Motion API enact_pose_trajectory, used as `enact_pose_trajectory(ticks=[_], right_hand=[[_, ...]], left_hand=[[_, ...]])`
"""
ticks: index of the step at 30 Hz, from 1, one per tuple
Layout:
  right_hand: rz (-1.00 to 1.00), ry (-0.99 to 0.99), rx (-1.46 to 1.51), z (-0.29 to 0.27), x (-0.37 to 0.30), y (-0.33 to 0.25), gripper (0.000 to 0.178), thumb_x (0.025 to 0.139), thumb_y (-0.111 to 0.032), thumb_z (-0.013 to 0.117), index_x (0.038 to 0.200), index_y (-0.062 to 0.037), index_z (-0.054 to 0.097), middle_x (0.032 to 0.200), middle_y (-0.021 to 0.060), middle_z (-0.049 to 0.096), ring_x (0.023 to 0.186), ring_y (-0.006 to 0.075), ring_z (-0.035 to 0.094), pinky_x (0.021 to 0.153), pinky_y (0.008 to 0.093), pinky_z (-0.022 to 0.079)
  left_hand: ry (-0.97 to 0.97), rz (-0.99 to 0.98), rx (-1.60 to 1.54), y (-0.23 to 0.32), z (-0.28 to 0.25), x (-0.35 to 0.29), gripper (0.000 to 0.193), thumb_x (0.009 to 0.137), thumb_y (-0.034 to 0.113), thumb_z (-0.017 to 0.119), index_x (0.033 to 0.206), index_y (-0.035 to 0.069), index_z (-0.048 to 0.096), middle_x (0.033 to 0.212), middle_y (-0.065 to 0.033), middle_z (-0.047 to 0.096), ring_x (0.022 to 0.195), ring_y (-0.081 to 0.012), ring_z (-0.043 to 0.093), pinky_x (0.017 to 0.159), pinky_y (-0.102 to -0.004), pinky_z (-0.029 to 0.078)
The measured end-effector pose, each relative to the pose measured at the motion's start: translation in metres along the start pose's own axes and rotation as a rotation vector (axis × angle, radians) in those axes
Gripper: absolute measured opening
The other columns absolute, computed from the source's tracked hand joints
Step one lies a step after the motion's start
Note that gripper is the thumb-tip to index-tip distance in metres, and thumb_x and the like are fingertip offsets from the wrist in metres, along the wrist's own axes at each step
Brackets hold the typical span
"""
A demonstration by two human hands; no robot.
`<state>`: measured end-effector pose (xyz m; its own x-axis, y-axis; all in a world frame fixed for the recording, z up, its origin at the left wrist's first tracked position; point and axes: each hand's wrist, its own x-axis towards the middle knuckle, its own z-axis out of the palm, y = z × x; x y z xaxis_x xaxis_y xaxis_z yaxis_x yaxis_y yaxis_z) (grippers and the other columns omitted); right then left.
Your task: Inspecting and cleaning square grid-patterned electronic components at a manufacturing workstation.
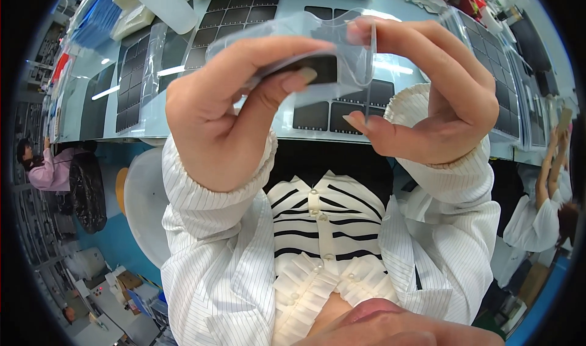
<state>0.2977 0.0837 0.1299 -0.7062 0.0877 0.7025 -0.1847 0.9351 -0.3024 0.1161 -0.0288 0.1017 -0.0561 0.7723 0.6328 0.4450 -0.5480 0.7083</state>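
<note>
Above the near edge of the table, a clear, curled plastic sheet (pixel 351 53) is held up between my two hands. My left hand (pixel 213 114) is closed, pinching the sheet with its thumb and forefinger. A dark rectangular piece (pixel 325 69) shows at those fingertips; whether it lies inside or behind the sheet I cannot tell. My right hand (pixel 452 102) curves around the sheet's right edge, forefinger at the upper part and thumb lower down. Below the sheet lie dark rounded-corner panels (pixel 311 115) with small pale marks along their edges.
More dark panels lie in rows on the glossy table (pixel 104 59), at left, centre and right. A translucent container (pixel 163 4) and blue sheets (pixel 101 19) stand at the back left. A white round stool (pixel 146 199) is beside me. Other people work at both sides.
</note>
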Motion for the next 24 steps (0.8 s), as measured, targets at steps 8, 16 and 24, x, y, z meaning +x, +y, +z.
enact_pose_trajectory(ticks=[8, 16, 24], right_hand=[[-0.021, -0.003, -0.047, -0.011, -0.016, 0.012, 0.062, 0.051, 0.002, 0.079, 0.106, 0.0168, 0.054, 0.099, 0.0253, 0.061, 0.094, 0.0293, 0.062, 0.081, 0.0333, 0.05], [0.407, -0.07, -0.313, -0.014, -0.094, 0.089, 0.058, 0.061, 0.002, 0.073, 0.117, -0.0025, 0.057, 0.109, 0.0128, 0.054, 0.093, 0.0238, 0.056, 0.078, 0.0302, 0.046], [0.444, -0.25, -0.374, 0.018, -0.127, 0.112, 0.033, 0.069, -0.011, 0.073, 0.1, -0.0044, 0.067, 0.099, 0.0105, 0.066, 0.102, 0.0248, 0.06, 0.084, 0.035, 0.049]], left_hand=[[0.402, -0.064, 0.13, -0.022, -0.015, 0.023, 0.02, 0.084, 0.0, 0.058, 0.102, -0.008, 0.057, 0.092, -0.0149, 0.066, 0.08, -0.0196, 0.065, 0.074, -0.0287, 0.053], [0.57, -0.111, -0.036, -0.048, -0.033, 0.025, 0.024, 0.089, 0.014, 0.056, 0.103, -0.005, 0.059, 0.094, -0.015, 0.065, 0.082, -0.0215, 0.065, 0.068, -0.0294, 0.056], [0.519, -0.094, -0.091, -0.043, -0.023, 0.026, 0.025, 0.09, 0.012, 0.053, 0.11, -0.003, 0.056, 0.104, -0.0184, 0.062, 0.095, -0.0289, 0.062, 0.079, -0.0383, 0.055]])
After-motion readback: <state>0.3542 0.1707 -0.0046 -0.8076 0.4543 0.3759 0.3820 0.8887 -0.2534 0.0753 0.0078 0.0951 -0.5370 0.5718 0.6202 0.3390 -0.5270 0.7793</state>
